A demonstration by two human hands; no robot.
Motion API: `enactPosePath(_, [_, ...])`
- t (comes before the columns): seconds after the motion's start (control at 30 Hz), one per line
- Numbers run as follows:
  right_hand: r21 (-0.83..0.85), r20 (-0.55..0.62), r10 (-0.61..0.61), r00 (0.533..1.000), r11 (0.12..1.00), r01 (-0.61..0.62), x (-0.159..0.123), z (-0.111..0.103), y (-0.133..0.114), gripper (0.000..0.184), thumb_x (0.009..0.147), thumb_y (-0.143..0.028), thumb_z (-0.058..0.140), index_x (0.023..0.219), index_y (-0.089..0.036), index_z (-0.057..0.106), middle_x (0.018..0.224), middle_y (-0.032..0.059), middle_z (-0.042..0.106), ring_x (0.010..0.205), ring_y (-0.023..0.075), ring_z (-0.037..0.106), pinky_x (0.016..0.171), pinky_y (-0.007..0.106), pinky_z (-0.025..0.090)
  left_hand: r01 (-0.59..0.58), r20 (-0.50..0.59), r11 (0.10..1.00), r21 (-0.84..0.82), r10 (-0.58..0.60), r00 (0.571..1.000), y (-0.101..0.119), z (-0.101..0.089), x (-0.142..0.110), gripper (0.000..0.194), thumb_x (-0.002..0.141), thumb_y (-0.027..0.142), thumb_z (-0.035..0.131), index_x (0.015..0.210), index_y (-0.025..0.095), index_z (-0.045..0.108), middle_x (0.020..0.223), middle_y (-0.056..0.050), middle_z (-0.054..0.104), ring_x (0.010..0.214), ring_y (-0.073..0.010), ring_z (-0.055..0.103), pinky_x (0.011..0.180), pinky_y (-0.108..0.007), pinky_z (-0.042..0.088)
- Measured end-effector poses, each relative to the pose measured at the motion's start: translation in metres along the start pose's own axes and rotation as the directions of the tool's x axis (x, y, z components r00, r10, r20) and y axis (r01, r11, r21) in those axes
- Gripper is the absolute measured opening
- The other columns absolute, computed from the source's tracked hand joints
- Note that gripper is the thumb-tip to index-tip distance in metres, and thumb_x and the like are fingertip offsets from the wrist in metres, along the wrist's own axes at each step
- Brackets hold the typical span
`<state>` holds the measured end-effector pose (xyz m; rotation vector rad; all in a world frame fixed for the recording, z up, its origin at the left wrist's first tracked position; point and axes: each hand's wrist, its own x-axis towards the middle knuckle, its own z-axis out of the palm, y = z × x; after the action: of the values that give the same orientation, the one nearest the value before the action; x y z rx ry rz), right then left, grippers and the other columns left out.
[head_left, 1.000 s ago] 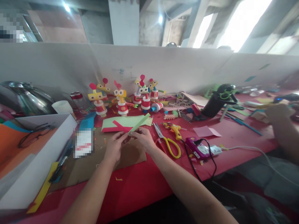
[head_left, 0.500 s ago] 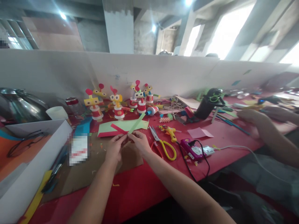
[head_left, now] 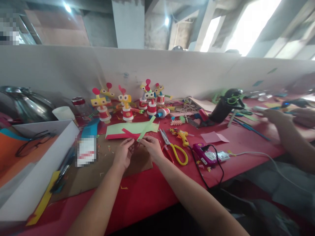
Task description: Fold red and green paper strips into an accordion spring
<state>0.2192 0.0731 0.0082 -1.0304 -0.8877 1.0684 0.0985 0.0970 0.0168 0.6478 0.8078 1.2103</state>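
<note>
Above the brown cardboard sheet (head_left: 98, 173), my left hand (head_left: 125, 152) and my right hand (head_left: 152, 148) are close together, both closed with fingertips pinched. Between them a red paper strip (head_left: 128, 133) and a light green paper strip (head_left: 148, 126) meet at their lower ends and spread in a V. My left fingers are at the red strip's side of the joint, my right fingers at the base of the green one. My fingers partly cover the joint. Behind lie a pale green paper sheet (head_left: 123, 127) and a red paper piece (head_left: 115, 136).
Yellow-handled scissors (head_left: 180, 154), a yellow glue gun (head_left: 183, 138) and a purple power strip (head_left: 206, 156) lie to the right. Several paper-cup figures (head_left: 127, 112) stand behind. A white box (head_left: 46, 157) is left. Another person's hand (head_left: 277, 117) works at the far right.
The view tilts up, then back down. My left fingers have shifted slightly apart from my right ones at the joint. Both strips stay in my hands.
</note>
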Motion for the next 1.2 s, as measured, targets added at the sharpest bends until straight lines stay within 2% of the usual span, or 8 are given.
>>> enactPosePath(0.13, [0.076, 0.028, 0.064, 0.998, 0.995, -0.066, 0.003, -0.002, 0.0, 0.012, 0.063, -0.029, 0.073, 0.067, -0.019, 0.068, 0.06, -0.0017, 0.065, 0.057, 0.0133, 0.057, 0.058, 0.026, 0.042, 0.073, 0.046, 0.997, -0.012, -0.072, 0.996, 0.004, -0.005, 0.003, 0.02, 0.058, 0.007, 0.072, 0.074, 0.016, 0.064, 0.07, -0.003, 0.07, 0.067, -0.017, 0.068, 0.069, -0.03, 0.053])
enactPosePath(0.23, [0.074, 0.022, 0.061, 0.998, 0.995, -0.062, 0.005, -0.003, 0.002, 0.012, 0.063, -0.029, 0.073, 0.067, -0.018, 0.068, 0.06, -0.0015, 0.065, 0.056, 0.0124, 0.056, 0.059, 0.025, 0.042, 0.069, 0.099, 0.996, 0.051, -0.074, 0.992, 0.005, -0.006, 0.002, 0.023, 0.055, 0.01, 0.075, 0.074, 0.016, 0.065, 0.071, -0.003, 0.071, 0.069, -0.0163, 0.068, 0.066, -0.026, 0.05])
enactPosePath(0.37, [0.04, 0.01, 0.048, 0.999, 0.998, -0.049, 0.004, -0.002, 0.005, 0.014, 0.064, -0.03, 0.073, 0.066, -0.017, 0.067, 0.062, -0.0013, 0.065, 0.058, 0.0123, 0.057, 0.061, 0.025, 0.042, -0.036, 0.026, 0.987, 0.159, 0.032, 0.999, 0.0, -0.004, 0.0, 0.029, 0.052, 0.021, 0.083, 0.073, 0.015, 0.064, 0.068, -0.001, 0.069, 0.064, -0.0129, 0.065, 0.061, -0.022, 0.045])
enactPosePath(0.47, [0.046, 0.024, 0.018, 1.0, 0.999, -0.019, 0.001, 0.0, 0.008, 0.016, 0.066, -0.033, 0.072, 0.071, -0.018, 0.068, 0.066, -0.0011, 0.066, 0.063, 0.0133, 0.058, 0.063, 0.025, 0.043, -0.093, -0.036, 0.981, 0.172, 0.101, 0.994, -0.006, -0.003, 0.0, 0.032, 0.049, 0.025, 0.085, 0.071, 0.015, 0.064, 0.066, 0.001, 0.067, 0.061, -0.0114, 0.062, 0.062, -0.023, 0.045])
enactPosePath(0.6, [0.056, 0.015, -0.011, 1.0, 0.998, 0.01, -0.001, 0.002, 0.008, 0.018, 0.069, -0.035, 0.07, 0.074, -0.018, 0.067, 0.067, -0.0014, 0.065, 0.063, 0.0127, 0.058, 0.062, 0.024, 0.043, -0.125, -0.017, 0.98, 0.157, 0.129, 0.992, -0.008, -0.002, -0.001, 0.031, 0.05, 0.027, 0.085, 0.07, 0.015, 0.065, 0.065, 0.002, 0.067, 0.061, -0.011, 0.061, 0.065, -0.024, 0.046])
enactPosePath(0.8, [0.078, 0.032, 0.057, 0.998, 0.995, -0.059, 0.002, 0.0, 0.0, 0.018, 0.064, -0.033, 0.072, 0.07, -0.018, 0.065, 0.059, -0.0023, 0.064, 0.053, 0.0119, 0.057, 0.055, 0.024, 0.04, -0.1, 0.099, 0.986, 0.13, 0.088, 0.991, -0.001, -0.001, -0.002, 0.031, 0.05, 0.028, 0.085, 0.071, 0.015, 0.066, 0.066, 0.0, 0.068, 0.064, -0.0149, 0.064, 0.068, -0.029, 0.05])
enactPosePath(0.97, [0.072, 0.06, 0.093, 0.994, 0.993, -0.098, 0.006, -0.003, 0.001, 0.019, 0.06, -0.032, 0.075, 0.064, -0.018, 0.064, 0.056, -0.002, 0.063, 0.052, 0.0113, 0.057, 0.054, 0.023, 0.04, -0.033, 0.099, 0.989, 0.145, 0.018, 0.995, 0.001, -0.006, 0.001, 0.034, 0.051, 0.026, 0.086, 0.076, 0.014, 0.067, 0.069, -0.002, 0.069, 0.065, -0.0156, 0.066, 0.069, -0.03, 0.052])
enactPosePath(1.2, [0.112, 0.119, 0.078, 0.99, 0.99, -0.091, 0.003, -0.003, 0.0, 0.025, 0.056, -0.035, 0.081, 0.07, -0.016, 0.071, 0.059, 0.0009, 0.066, 0.055, 0.0154, 0.06, 0.06, 0.028, 0.047, -0.003, 0.112, 0.99, 0.14, -0.013, 0.994, 0.004, -0.008, 0.001, 0.032, 0.051, 0.021, 0.087, 0.076, 0.013, 0.067, 0.073, -0.002, 0.07, 0.067, -0.0138, 0.067, 0.071, -0.026, 0.054])
